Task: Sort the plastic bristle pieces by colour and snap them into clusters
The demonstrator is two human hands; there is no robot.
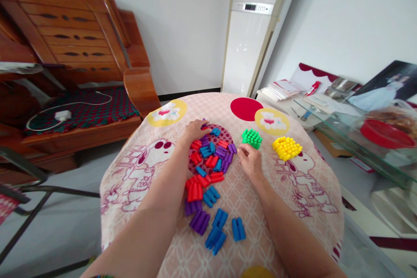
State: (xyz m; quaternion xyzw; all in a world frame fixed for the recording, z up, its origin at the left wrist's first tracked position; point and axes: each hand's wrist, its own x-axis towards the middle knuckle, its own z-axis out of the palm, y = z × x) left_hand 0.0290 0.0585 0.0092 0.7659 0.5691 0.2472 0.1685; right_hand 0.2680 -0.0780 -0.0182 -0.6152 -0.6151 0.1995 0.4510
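Note:
Red, blue and purple ribbed plastic pieces lie scattered over the middle of the round table, among them a red one (194, 192), a blue one (239, 229) and a purple one (200, 222). My left hand (195, 131) is at the far left edge of this pile, fingers closed over a piece I cannot make out. To the right of the pile, my right hand (249, 158) has its fingers curled together just in front of a green cluster of pegs (252, 138); anything between the fingertips is too small to tell. A yellow cluster (286, 148) sits farther right.
A patterned cloth covers the round table (130, 173). At the left stands a wooden bench (74, 47) with a white charger and cable. On the right, a glass shelf (345, 132) holds a red bowl (387, 134), near papers and a framed picture.

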